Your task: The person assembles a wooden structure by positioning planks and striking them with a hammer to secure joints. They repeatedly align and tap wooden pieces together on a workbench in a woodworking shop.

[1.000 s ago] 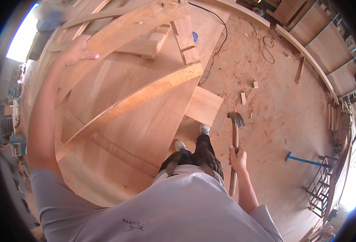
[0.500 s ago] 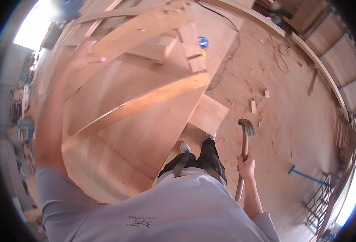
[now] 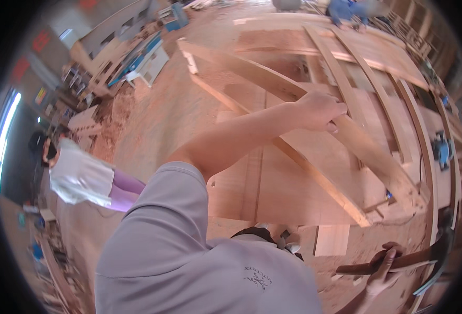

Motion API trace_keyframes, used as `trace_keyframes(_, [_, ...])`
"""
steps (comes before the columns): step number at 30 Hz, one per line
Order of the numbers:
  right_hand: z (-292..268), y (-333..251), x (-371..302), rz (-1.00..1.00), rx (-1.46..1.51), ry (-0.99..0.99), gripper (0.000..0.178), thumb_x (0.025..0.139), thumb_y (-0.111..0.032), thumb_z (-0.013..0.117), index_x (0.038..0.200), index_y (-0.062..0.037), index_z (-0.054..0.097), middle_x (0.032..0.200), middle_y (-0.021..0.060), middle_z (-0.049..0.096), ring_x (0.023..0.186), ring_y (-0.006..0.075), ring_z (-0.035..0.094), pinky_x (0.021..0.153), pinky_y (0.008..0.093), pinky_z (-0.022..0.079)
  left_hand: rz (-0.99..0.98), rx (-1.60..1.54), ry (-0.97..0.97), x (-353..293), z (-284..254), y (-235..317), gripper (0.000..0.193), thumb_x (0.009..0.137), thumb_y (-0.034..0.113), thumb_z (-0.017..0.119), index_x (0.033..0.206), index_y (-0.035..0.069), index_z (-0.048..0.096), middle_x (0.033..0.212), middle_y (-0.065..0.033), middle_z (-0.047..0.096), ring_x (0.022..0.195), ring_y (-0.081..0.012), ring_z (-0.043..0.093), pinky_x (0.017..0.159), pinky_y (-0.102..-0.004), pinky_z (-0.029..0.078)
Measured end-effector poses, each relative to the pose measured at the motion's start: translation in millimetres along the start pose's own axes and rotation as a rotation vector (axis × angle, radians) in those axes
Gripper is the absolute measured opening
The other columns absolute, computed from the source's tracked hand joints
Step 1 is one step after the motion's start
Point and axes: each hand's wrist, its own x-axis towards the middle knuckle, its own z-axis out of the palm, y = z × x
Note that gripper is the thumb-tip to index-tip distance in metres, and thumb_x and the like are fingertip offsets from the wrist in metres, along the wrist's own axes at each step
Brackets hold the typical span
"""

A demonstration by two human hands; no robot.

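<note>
My left hand (image 3: 320, 111) is closed over the upper rail of a long, narrow wooden frame (image 3: 380, 154). Two pale rails and short end pieces make up this frame, which is tilted over a broad plywood sheet (image 3: 294, 206). At the lower right, my right hand (image 3: 382, 269) grips the wooden handle of a hammer (image 3: 417, 257). The hammer lies nearly level, its curved dark metal head pointing right, close to the picture's dim rim. Its handle end sticks out to the left of my fingers.
Several long wooden strips (image 3: 383, 99) lie across the work surface at right. A loose board (image 3: 331, 240) sits by my feet. One person (image 3: 81, 175) stands at left; another, in blue (image 3: 346, 11), is at the far side. A blue-and-white machine (image 3: 147, 63) stands back left.
My view has swung left, bringing the person at left into sight. My left hand now grips the frame's rail farther right in view. The hammer has turned from upright to nearly level.
</note>
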Motion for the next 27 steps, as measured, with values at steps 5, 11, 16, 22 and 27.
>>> trace_keyframes(5, [37.1,-30.9,76.0,-0.166,-0.125,-0.195,0.016,0.105,-0.012,0.052,0.103,0.0029,0.057,0.113,0.0193,0.064,0.092,0.0192,0.063,0.080,0.0329,0.053,0.045,0.195,0.016,-40.6,-20.8,-48.7,0.045,0.077,0.043,0.081,0.106,0.010,0.067,0.104,-0.0110,0.068,0.107,-0.0336,0.063,0.094,-0.0483,0.048])
trace_keyframes(11, [111.2,-24.3,89.4,-0.226,-0.378,-0.139,0.039,0.101,-0.005,0.055,0.138,0.0060,0.053,0.131,0.0216,0.064,0.125,0.0257,0.058,0.102,0.0389,0.049,-0.138,0.271,0.043,-130.4,-60.7,-157.2,0.049,0.075,0.046,0.083,0.108,0.012,0.070,0.107,-0.0112,0.068,0.104,-0.0323,0.064,0.087,-0.0446,0.054])
trace_keyframes(16, [134.1,-25.7,84.9,-0.500,-0.845,-0.141,0.048,0.080,0.006,0.065,0.127,0.0021,0.061,0.124,0.0223,0.065,0.116,0.0402,0.061,0.105,0.0476,0.046,-0.272,0.180,0.031,-178.4,-84.1,-239.0,0.039,0.075,0.028,0.085,0.106,0.008,0.073,0.104,-0.0157,0.069,0.101,-0.0356,0.065,0.089,-0.0465,0.053])
trace_keyframes(22, [135.8,-29.3,92.5,-0.531,-1.015,-0.143,0.043,0.071,0.005,0.067,0.113,-0.0062,0.069,0.101,0.0099,0.071,0.097,0.0305,0.065,0.085,0.0424,0.050,-0.294,0.056,-0.182,-193.7,-101.4,-281.1,0.033,0.067,0.022,0.090,0.083,0.002,0.069,0.079,-0.0200,0.066,0.076,-0.0383,0.064,0.068,-0.0451,0.049])
trace_keyframes(27, [85.6,-13.9,109.3,-0.586,-0.951,-0.066,0.043,0.068,0.010,0.067,0.108,-0.0056,0.069,0.099,0.0122,0.072,0.092,0.0324,0.067,0.083,0.0435,0.052,-0.185,0.074,-0.087,-171.6,-105.5,-255.2,0.033,0.067,0.019,0.089,0.081,0.000,0.067,0.074,-0.0226,0.062,0.070,-0.0411,0.060,0.063,-0.0448,0.045])
